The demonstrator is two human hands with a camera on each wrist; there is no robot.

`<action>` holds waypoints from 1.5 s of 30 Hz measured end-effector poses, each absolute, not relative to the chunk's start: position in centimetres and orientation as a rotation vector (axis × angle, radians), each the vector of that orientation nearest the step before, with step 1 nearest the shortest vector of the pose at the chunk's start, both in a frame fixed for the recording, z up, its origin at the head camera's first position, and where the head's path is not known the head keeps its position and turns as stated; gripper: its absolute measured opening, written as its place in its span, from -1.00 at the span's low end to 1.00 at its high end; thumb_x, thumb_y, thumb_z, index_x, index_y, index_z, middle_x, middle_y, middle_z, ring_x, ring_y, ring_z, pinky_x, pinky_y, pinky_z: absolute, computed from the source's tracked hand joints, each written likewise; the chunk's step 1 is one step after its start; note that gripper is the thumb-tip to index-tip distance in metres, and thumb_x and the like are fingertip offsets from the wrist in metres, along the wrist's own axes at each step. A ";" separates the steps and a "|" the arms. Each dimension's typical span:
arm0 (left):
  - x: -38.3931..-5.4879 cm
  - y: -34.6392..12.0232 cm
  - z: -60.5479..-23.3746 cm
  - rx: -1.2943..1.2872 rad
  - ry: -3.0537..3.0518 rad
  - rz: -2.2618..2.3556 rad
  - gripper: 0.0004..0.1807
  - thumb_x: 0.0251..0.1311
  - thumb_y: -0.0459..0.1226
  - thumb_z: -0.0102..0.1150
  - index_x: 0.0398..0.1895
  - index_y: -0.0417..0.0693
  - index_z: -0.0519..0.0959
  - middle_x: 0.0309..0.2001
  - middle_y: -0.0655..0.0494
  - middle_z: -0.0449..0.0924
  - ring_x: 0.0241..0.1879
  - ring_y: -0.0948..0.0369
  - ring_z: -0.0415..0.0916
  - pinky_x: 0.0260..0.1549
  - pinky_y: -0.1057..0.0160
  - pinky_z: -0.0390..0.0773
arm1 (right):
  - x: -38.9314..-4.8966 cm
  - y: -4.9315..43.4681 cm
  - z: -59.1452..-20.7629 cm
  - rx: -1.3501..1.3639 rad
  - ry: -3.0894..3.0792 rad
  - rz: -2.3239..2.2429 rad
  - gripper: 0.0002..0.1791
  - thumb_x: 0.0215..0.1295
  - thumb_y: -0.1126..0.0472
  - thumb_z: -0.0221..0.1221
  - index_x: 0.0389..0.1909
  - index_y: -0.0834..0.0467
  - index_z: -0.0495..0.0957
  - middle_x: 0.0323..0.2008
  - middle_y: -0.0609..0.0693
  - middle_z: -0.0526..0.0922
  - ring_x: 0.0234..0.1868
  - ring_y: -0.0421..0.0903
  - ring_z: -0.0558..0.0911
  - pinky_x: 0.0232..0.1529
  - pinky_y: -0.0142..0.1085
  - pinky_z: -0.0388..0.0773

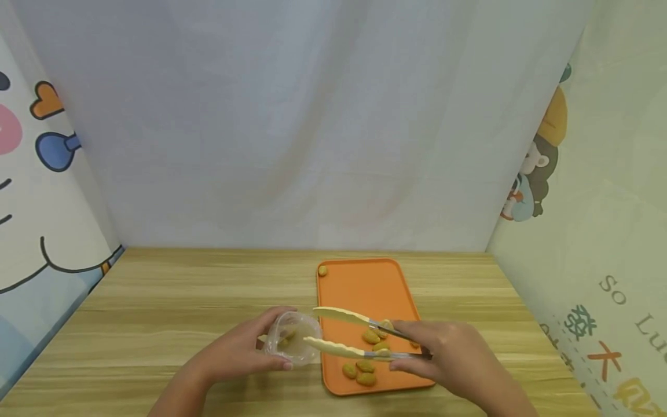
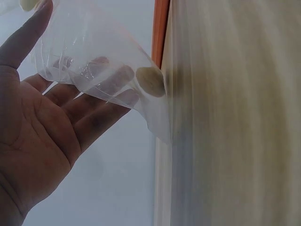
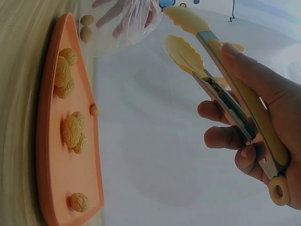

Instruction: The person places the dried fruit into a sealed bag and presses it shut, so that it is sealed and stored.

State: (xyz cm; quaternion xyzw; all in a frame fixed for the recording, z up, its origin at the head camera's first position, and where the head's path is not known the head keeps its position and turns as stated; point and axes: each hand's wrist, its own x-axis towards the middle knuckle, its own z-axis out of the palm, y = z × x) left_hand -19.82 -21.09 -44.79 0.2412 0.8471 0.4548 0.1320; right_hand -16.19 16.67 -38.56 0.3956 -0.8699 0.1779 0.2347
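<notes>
My left hand (image 1: 242, 353) holds a clear, crinkled plastic bag (image 1: 293, 354), thumb on one side and fingers on the other. The bag stands with its mouth open, and a few wrinkled, yellow-brown pieces like dried fruit (image 2: 150, 81) lie in its bottom. In my right hand (image 1: 458, 359) is a pair of tongs (image 3: 235, 108) with metal arms and cream scalloped tips. The tips are spread apart with nothing between them, near the bag's mouth. Below the tongs lies an orange tray (image 1: 365, 289) holding several of the wrinkled pieces (image 1: 366, 379).
One piece (image 1: 322, 270) sits in the tray's far left corner. Wood-grain table surface (image 1: 219, 289) surrounds the tray. A pale curtain (image 1: 292, 127) hangs behind the table, with printed cloths (image 1: 615, 231) at both sides.
</notes>
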 end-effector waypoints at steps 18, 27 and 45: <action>-19.9 -20.9 -44.7 0.706 2.478 1.306 -0.12 0.00 0.10 0.45 0.40 0.46 0.21 0.20 0.10 0.48 0.15 0.05 0.45 -0.02 0.14 0.57 | -16.9 18.9 -38.3 0.937 -2.483 0.504 -0.15 -0.07 -0.31 0.40 0.26 0.01 0.52 -0.29 -0.35 0.63 -0.49 -0.54 0.46 -0.54 -0.62 0.36; -20.0 -20.9 -44.7 0.712 2.497 1.282 -0.11 -0.01 0.12 0.45 0.40 0.46 0.20 0.20 0.10 0.48 0.14 0.06 0.45 -0.04 0.16 0.57 | -17.2 19.9 -37.7 0.793 -2.685 0.558 -0.17 0.02 -0.33 0.33 0.28 -0.02 0.43 -0.36 -0.36 0.43 -0.51 -0.45 0.32 -0.57 -0.48 0.32; -20.0 -20.8 -44.7 0.730 2.508 1.285 -0.12 0.00 0.13 0.43 0.40 0.43 0.21 0.21 0.08 0.48 0.15 0.05 0.45 -0.06 0.15 0.58 | -17.9 21.3 -37.5 0.645 -2.871 0.504 -0.12 0.04 -0.48 0.20 0.29 -0.03 0.40 -0.17 -0.20 0.55 -0.29 -0.28 0.51 -0.33 -0.25 0.51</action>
